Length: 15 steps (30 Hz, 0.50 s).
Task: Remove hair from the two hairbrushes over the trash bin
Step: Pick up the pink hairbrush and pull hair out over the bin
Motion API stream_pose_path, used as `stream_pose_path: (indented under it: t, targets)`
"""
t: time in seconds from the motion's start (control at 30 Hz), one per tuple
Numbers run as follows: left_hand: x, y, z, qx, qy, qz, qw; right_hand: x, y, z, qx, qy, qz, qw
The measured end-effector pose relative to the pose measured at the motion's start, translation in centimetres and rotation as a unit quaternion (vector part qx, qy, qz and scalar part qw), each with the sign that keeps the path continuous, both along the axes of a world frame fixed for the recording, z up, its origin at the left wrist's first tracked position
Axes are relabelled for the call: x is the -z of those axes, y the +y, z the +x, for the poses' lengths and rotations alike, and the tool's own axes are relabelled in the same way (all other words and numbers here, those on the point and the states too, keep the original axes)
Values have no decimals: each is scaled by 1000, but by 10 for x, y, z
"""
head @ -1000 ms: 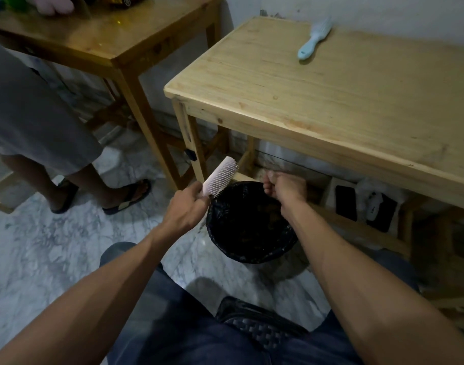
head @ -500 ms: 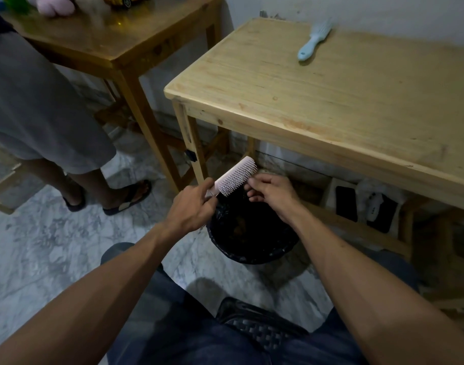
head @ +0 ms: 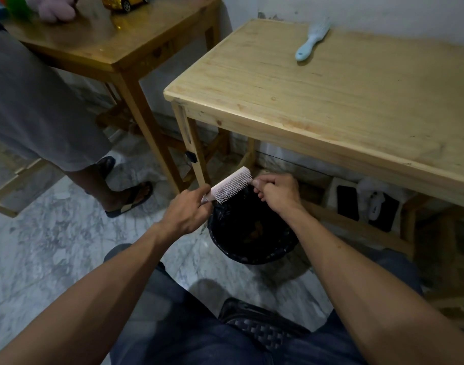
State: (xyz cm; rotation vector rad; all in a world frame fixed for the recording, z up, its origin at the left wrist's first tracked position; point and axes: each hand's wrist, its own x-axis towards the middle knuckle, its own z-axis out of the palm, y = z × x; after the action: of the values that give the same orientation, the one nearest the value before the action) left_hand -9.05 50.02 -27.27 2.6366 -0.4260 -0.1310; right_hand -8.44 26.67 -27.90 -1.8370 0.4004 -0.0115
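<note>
Item 1, nearest: round black-lined trash bin (head: 254, 255) on the marble floor (head: 41, 246), my landmark.
Item 2, just above the bin's far rim: pale pink plastic hairbrush (head: 232, 184), bristles toward me. My left hand (head: 187, 212) has its fingers wrapped round the handle; my right hand (head: 277, 192) has its fingers pinched at the brush tip, seemingly on hair.
Step, I judge: first brush being stripped. Next: draw the tuft free, drop it in the bin.
Item 3, beyond the bin: light wooden table (head: 331, 101), carrying the pale blue plastic hairbrush (head: 312, 39), untouched.
</note>
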Motion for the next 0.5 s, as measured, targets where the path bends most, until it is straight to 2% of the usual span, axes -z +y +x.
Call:
stream_pose_path:
  t: [0.17, 0.27, 0.4, 0.5]
  targets:
    - [-3, 2, 2, 13, -37, 17, 999, -5, 2, -3, 55, 11, 102, 993]
    - [-2, 1, 6, 4, -28, 27, 999, -8, 3, -6, 81, 20, 130, 988]
    - [8, 22, 3, -28, 14, 72, 997, -13, -11, -5, 102, 25, 120, 987]
    - [13, 34, -1, -73, 27, 67, 995, -11, -21, -8, 67, 43, 96, 992]
